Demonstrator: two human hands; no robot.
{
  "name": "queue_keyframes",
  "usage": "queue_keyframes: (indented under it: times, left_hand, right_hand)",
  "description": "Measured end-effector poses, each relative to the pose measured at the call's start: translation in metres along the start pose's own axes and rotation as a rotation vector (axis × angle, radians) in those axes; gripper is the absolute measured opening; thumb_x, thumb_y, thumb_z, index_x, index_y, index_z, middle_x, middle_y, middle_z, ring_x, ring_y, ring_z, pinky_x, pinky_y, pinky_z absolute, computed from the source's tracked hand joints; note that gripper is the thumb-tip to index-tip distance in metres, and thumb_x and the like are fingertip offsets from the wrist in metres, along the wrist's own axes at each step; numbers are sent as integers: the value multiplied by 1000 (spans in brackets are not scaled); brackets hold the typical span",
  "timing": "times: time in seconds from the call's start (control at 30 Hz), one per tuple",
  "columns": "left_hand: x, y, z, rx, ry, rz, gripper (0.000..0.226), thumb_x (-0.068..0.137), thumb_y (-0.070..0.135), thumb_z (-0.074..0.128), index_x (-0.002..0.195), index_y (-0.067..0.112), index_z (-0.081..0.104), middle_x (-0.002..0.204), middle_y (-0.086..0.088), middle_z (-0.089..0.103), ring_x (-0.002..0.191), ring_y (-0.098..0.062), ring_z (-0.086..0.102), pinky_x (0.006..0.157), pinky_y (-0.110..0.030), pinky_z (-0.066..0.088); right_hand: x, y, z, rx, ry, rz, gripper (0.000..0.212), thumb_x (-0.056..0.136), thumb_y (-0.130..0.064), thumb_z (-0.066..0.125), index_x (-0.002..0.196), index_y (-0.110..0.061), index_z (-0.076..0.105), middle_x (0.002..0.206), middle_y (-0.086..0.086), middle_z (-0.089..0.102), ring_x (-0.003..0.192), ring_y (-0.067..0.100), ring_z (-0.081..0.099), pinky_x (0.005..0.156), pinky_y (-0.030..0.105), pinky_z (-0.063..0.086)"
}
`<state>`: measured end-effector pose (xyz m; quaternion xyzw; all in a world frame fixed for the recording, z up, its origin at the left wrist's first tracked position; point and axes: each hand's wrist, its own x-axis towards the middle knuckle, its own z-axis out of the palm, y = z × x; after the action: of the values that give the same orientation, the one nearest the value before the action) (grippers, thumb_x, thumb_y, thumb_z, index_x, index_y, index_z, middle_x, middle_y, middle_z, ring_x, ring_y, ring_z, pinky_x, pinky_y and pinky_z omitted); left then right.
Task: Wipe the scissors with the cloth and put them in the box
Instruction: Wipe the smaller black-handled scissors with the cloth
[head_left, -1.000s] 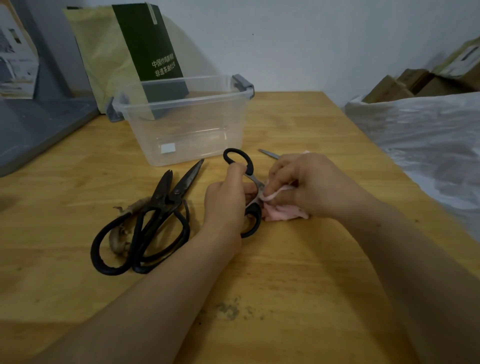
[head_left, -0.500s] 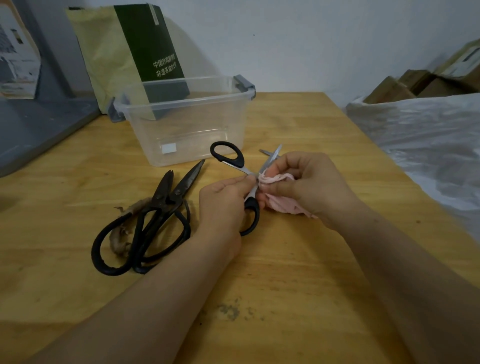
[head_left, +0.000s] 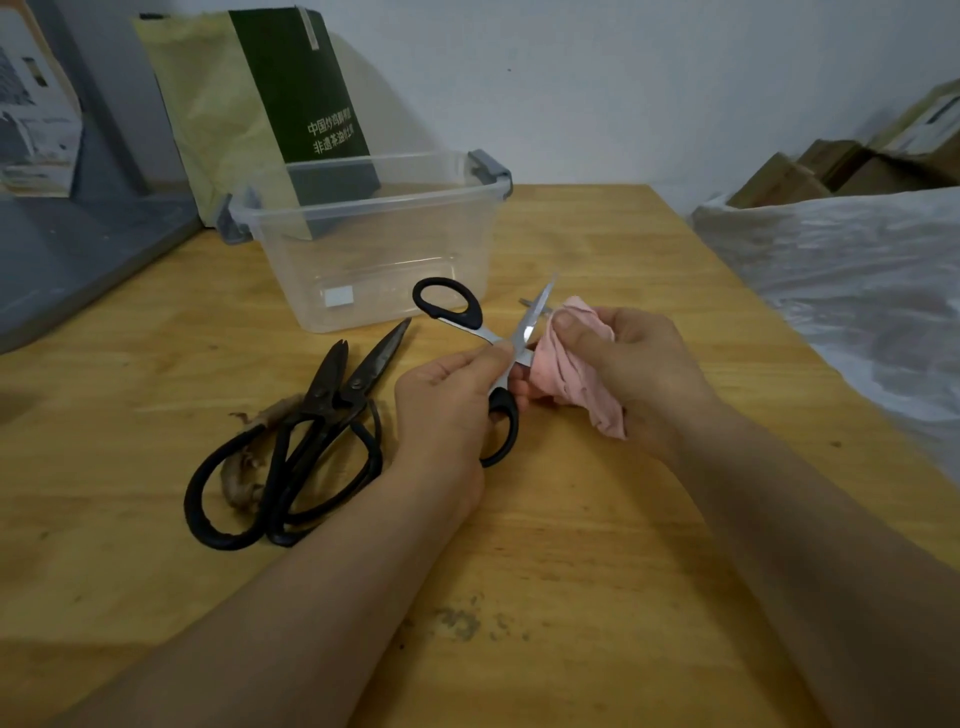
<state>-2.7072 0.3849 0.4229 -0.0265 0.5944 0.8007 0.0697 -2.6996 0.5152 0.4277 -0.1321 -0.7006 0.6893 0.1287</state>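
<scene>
Pinching scissors (head_left: 527, 331), left hand (head_left: 441, 405); cloth (head_left: 576, 375) beside.

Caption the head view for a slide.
Left hand holds open scissors, right hand holds pink cloth against one blade; clear box stands behind.

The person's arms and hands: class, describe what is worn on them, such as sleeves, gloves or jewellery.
Nothing is worn. The left hand and right hand have no gloves, and no ring, watch or bracelet shows. The left forearm and right forearm are bare to the frame's edge; no sleeve is in view.
</scene>
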Motion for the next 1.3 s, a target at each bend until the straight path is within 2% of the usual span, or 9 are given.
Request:
queue_keyframes:
  times: [0.13,0.2,0.3,0.47,0.53,0.73,0.87,1.0,1.3]
  left_hand:
    - [0,-2,0,-22,43,-3,23,81,10,71,59,17,69,58,-2,68,59,-14,62,53,-22,49]
    - [-1,-1,1,-27,49,-9,20,80,10,72,63,18,67,55,5,68,58,-9,64,54,-21,52]
    - [-3,1,2,-40,41,-12,18,81,8,71,65,16,66,51,8,66,49,-2,63,48,-16,51]
    - [0,6,0,-69,79,-78,4,80,6,71,79,2,69,61,-8,66,50,-14,59,40,-17,45]
    - [5,8,-5,-67,72,-72,9,84,8,67,83,-2,67,63,-10,62,47,-14,55,39,-15,41]
    - [0,4,-2,-14,53,-65,6,82,10,69,78,5,68,58,-4,61,43,-10,52,35,-13,36]
    - [8,6,-7,-66,67,-114,10,84,12,67,77,4,67,61,-7,63,46,-13,55,42,-17,40]
    - [8,6,-8,-77,60,-86,11,85,12,65,81,2,66,64,-10,60,39,-10,51,35,-13,36]
    - [15,6,-9,-39,71,-111,12,86,16,65,80,7,66,62,-5,61,46,-12,54,42,-17,38]
  right_hand:
    - [-4,-4,-2,51,-245,62,8,83,-10,68,85,-3,71,76,14,73,68,24,70,64,32,59]
    - [-4,-3,-1,1,-262,28,7,84,-10,67,83,-5,72,75,13,73,68,23,71,66,34,59]
    - [-6,-6,0,-95,-272,-9,12,87,-12,65,77,-9,70,67,4,72,62,15,70,56,23,55]
    - [-5,-14,-10,-201,-323,28,18,80,-13,72,62,-15,70,60,0,69,57,10,66,50,18,48]
    - [-5,-15,-13,-273,-314,48,28,79,-16,74,52,-18,69,53,-4,65,51,6,61,46,16,44]
    - [-10,-16,0,-242,-284,-35,17,89,-15,64,73,-14,70,61,-2,71,56,6,67,50,15,48]
    - [-8,-16,-8,-334,-326,-5,13,84,-20,69,72,-15,72,63,-2,71,60,6,66,56,18,49]
    - [-10,-16,-7,-366,-297,-23,17,85,-21,69,68,-17,69,55,-7,67,51,0,63,48,12,44]
    - [-9,-15,-9,-487,-298,-61,9,84,-26,70,77,-21,73,72,-4,73,64,0,64,60,12,50]
